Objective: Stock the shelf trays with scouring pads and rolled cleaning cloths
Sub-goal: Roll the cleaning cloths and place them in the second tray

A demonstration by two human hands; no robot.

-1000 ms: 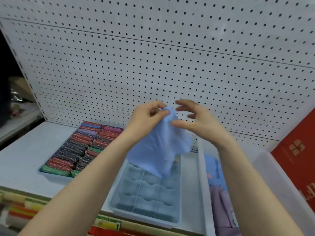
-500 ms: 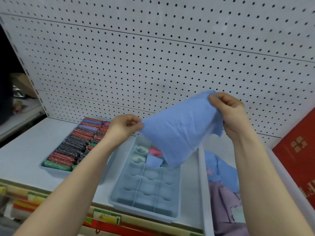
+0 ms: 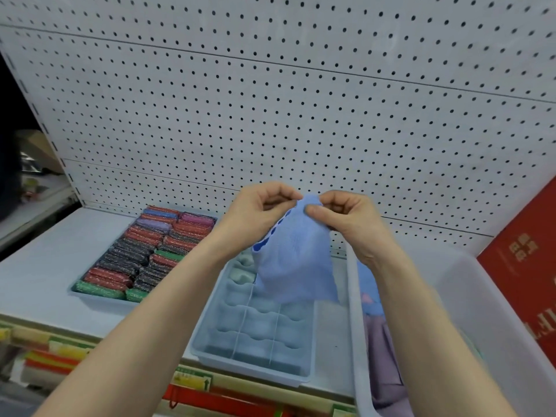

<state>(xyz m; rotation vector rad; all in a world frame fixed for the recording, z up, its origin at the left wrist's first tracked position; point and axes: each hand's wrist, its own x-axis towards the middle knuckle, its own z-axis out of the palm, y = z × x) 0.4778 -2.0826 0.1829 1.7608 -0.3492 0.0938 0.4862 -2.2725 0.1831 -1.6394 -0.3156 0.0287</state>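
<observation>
Pinching the blue cloth point(image 3: 296, 254) at its top edge, left hand point(image 3: 255, 218) and right hand point(image 3: 346, 221) should roll tightly, edges aligned, before it goes into the divided tray point(image 3: 252, 365).

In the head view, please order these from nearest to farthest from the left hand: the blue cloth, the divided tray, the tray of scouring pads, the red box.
1. blue cloth: pinched by the left hand.
2. divided tray: just below the hand.
3. tray of scouring pads: to the left.
4. red box: far right.
</observation>
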